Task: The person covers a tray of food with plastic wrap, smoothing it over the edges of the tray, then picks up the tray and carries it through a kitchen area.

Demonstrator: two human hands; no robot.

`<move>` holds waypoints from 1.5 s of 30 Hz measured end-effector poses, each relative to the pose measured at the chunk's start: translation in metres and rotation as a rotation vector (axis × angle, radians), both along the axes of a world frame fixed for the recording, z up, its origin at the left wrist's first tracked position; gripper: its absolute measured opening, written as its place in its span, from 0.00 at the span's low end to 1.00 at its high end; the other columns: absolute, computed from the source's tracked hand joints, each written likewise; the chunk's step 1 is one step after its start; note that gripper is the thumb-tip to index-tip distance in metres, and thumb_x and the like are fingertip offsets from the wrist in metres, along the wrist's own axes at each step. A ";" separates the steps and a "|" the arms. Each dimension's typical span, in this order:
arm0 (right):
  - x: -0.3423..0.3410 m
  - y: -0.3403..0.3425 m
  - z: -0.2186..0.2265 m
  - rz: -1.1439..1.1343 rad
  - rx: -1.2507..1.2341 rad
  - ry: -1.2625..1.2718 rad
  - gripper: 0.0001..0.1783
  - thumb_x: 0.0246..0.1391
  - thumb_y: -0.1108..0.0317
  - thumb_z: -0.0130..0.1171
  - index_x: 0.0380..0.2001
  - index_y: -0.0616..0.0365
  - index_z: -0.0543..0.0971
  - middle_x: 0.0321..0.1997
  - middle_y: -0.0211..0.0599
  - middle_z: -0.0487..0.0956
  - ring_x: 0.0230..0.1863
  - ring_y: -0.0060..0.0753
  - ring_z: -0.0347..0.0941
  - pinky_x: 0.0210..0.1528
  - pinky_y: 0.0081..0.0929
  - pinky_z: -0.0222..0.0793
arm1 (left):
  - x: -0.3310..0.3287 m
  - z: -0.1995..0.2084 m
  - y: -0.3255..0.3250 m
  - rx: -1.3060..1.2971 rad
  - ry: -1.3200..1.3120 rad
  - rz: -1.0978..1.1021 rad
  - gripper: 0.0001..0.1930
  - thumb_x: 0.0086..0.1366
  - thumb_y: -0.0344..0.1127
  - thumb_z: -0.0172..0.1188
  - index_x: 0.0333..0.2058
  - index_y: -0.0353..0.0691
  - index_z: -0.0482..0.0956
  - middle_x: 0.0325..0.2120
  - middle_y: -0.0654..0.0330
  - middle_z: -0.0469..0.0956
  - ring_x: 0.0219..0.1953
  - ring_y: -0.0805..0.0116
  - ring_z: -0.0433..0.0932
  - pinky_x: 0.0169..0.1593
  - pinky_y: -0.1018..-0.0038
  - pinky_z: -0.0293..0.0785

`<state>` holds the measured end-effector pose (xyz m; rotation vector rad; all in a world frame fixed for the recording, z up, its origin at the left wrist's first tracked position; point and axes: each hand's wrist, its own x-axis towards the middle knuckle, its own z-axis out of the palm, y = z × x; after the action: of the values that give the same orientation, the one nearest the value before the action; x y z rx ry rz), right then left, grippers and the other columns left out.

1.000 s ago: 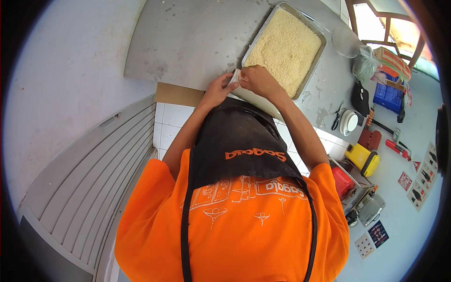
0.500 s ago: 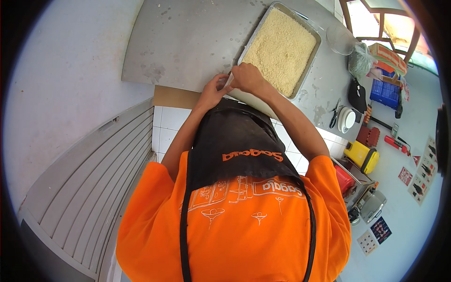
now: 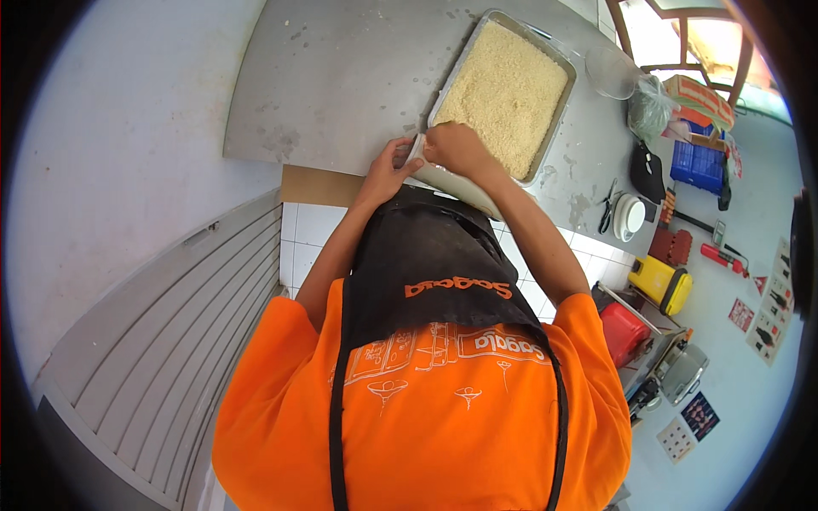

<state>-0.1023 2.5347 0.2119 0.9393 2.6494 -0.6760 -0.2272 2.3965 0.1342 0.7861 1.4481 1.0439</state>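
Observation:
A rectangular metal tray [image 3: 558, 136] full of pale yellow, coarse crumbs [image 3: 507, 89] rests on the steel table. Along its near side, against my black apron, runs a pale, smooth-looking thing [image 3: 456, 186] whose kind I cannot make out. My left hand [image 3: 389, 172] curls its fingers and thumb around the left end of this pale thing. Just right of it, my right hand [image 3: 458, 146] is closed beside the tray's near left corner, at that same end. Its fingertips are hidden, so what it pinches does not show.
The grey steel table [image 3: 341, 77] ends at a wall on the left. Right of the tray lie a clear round container [image 3: 612, 71], a plastic bag [image 3: 650, 109], a black cap [image 3: 647, 173], scissors [image 3: 607, 207] and a white kitchen scale [image 3: 630, 217].
My right hand has shifted slightly down and right, its fist turning. My left hand stays at the pale thing's end, and more of that thing's surface shows. The whole view has shifted a little.

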 end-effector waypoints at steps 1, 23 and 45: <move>-0.006 -0.011 0.004 0.008 0.059 -0.040 0.12 0.45 0.62 0.61 0.29 0.58 0.84 0.32 0.49 0.82 0.38 0.50 0.81 0.39 0.39 0.77 | 0.001 -0.005 -0.001 0.006 0.022 0.011 0.28 0.64 0.40 0.65 0.58 0.37 0.66 0.47 0.48 0.77 0.47 0.63 0.78 0.51 0.68 0.74; 0.009 0.006 -0.014 0.114 -0.063 0.221 0.13 0.39 0.62 0.65 0.24 0.63 0.81 0.25 0.53 0.80 0.31 0.56 0.80 0.37 0.43 0.76 | -0.006 0.000 0.001 0.078 0.115 -0.061 0.34 0.60 0.38 0.69 0.61 0.40 0.62 0.47 0.46 0.75 0.51 0.61 0.75 0.50 0.66 0.75; 0.069 -0.017 -0.010 -0.441 -0.336 0.511 0.17 0.49 0.58 0.65 0.25 0.62 0.75 0.24 0.45 0.77 0.28 0.45 0.76 0.34 0.37 0.71 | -0.012 0.034 0.067 0.242 0.407 -0.328 0.10 0.63 0.38 0.63 0.35 0.37 0.81 0.47 0.53 0.76 0.52 0.61 0.73 0.57 0.67 0.66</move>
<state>-0.0336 2.5176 0.2019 1.4092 2.5967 -1.5956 -0.2388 2.4639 0.1681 1.4246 1.4737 0.8428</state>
